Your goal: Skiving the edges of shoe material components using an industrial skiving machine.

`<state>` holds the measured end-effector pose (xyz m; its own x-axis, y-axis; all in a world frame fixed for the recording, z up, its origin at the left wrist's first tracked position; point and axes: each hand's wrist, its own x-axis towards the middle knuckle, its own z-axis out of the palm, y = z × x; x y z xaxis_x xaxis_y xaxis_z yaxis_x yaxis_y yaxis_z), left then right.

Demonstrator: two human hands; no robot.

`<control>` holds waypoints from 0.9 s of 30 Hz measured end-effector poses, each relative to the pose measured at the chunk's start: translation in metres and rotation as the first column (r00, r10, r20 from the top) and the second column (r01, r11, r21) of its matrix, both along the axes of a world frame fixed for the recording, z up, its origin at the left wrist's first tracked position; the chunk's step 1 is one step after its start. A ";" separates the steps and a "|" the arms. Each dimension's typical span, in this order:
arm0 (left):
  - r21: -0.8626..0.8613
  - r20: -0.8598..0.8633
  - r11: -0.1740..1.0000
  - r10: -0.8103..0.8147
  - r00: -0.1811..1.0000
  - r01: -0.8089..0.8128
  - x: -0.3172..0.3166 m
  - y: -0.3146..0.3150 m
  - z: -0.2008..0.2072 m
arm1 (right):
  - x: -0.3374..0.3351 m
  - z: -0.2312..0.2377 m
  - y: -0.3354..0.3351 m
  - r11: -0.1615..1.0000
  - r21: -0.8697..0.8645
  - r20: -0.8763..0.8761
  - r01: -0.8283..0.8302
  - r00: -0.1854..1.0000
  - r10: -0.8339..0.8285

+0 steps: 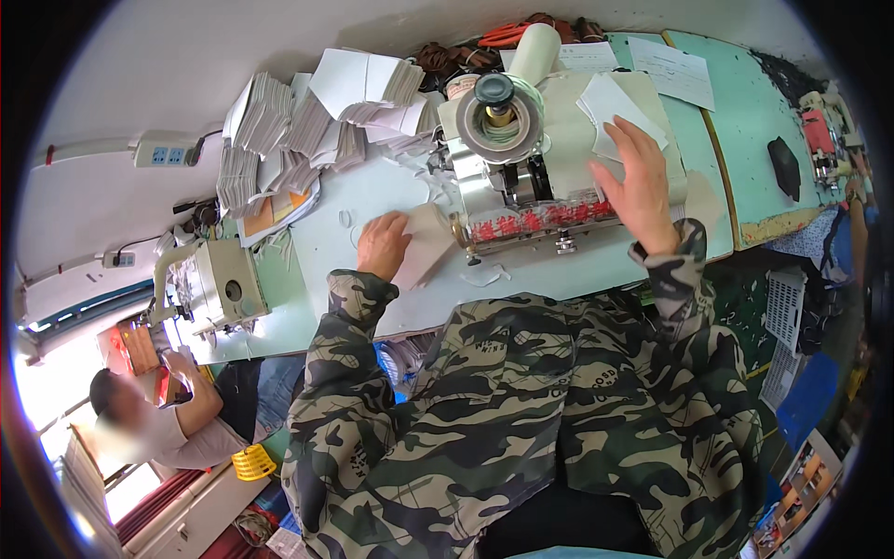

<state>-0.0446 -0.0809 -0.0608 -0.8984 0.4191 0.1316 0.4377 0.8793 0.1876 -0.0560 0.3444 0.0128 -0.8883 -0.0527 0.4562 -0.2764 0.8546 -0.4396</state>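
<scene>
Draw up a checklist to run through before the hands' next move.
1. Left hand on the pale rectangular paper stack: ok.
2. White paper sheets lying atop the beige-and-silver metal machine: ok.
3. Right hand touching those sheets: cannot tell; its spread fingers overlap them in view.
4. Both hands away from the machine's round black knob: ok.
5. Pale blue-green tabletop free of scraps: not ok, a thin white scrap lies before the machine.
6. Machine power off: cannot tell.
</scene>
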 end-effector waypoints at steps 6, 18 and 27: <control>-0.092 0.227 0.996 0.040 0.973 -0.019 0.003 0.000 0.002 | -0.001 -0.018 0.012 0.995 0.092 0.098 0.033 0.994 -0.042; 0.406 0.877 0.884 -0.303 0.374 -0.234 -0.039 0.095 0.123 | 0.021 0.024 -0.046 0.854 -0.482 0.340 -0.195 0.857 0.388; 0.283 0.911 0.945 -0.211 0.355 -0.166 -0.068 0.145 0.124 | 0.000 0.009 -0.043 0.934 -0.106 0.206 -0.342 0.911 0.357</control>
